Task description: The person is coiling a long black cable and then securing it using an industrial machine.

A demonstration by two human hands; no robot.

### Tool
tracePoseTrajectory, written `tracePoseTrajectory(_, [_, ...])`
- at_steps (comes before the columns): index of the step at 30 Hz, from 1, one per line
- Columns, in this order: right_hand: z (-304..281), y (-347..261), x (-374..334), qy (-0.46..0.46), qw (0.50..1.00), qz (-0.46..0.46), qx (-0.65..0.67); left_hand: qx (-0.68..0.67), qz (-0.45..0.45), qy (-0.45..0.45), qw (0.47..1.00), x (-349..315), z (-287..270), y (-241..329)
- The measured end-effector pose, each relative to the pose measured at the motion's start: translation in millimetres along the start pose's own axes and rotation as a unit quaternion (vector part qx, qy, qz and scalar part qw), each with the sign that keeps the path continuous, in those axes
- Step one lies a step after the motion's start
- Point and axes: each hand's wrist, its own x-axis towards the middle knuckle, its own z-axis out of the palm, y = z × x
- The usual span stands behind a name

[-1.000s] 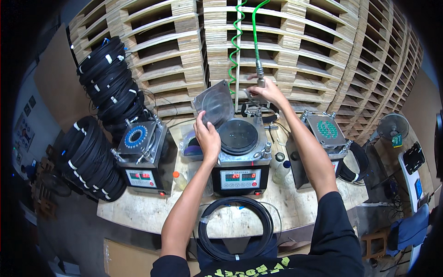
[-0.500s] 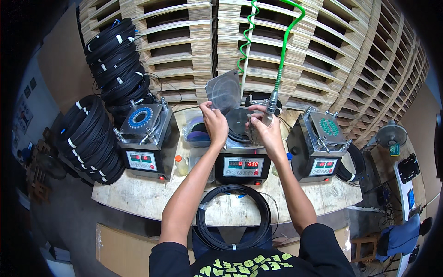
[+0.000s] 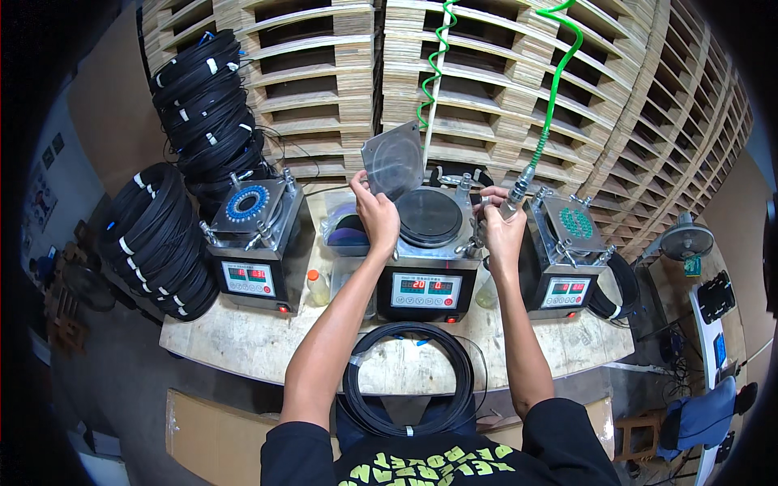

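Note:
My left hand point(image 3: 378, 217) grips the lower left edge of a square metal plate point(image 3: 395, 159), which is tilted up behind the middle polishing machine point(image 3: 468, 257). My right hand point(image 3: 504, 235) is closed around an air blow gun point(image 3: 519, 191) on a green coiled hose point(image 3: 550, 105), at the right of that machine, beside its corner post. Between my hands the machine's round dark pad point(image 3: 431, 217) lies uncovered. The blow gun's nozzle is hard to make out among my fingers.
Similar machines stand at left point(image 3: 253, 279) and right point(image 3: 565, 292), with ringed connectors on top. A black cable coil point(image 3: 466, 377) rests at the table's front edge. An orange-capped bottle point(image 3: 318, 288) stands left of centre. Cable stacks point(image 3: 203, 121) rise at left; wooden pallets point(image 3: 486, 97) fill the back.
My right hand has moved right with the blow gun, off the pad to the machine's right side. The hose swung along with it. My left hand and the plate hardly moved.

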Motion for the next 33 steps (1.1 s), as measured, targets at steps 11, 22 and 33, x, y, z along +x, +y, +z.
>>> tracePoseTrajectory(11, [71,7,12,-0.119,0.976,0.059,0.172,0.010,0.025,-0.027,0.999,2,1,-10])
tracePoseTrajectory(22, [49,18,48,-0.049,0.988,-0.014,0.144,0.027,0.021,-0.017,0.999,2,-1,-7])
tracePoseTrajectory(33, [-50,-12,48,-0.170,0.980,0.092,0.042,0.149,0.307,-0.065,0.938,-2,-8,33])
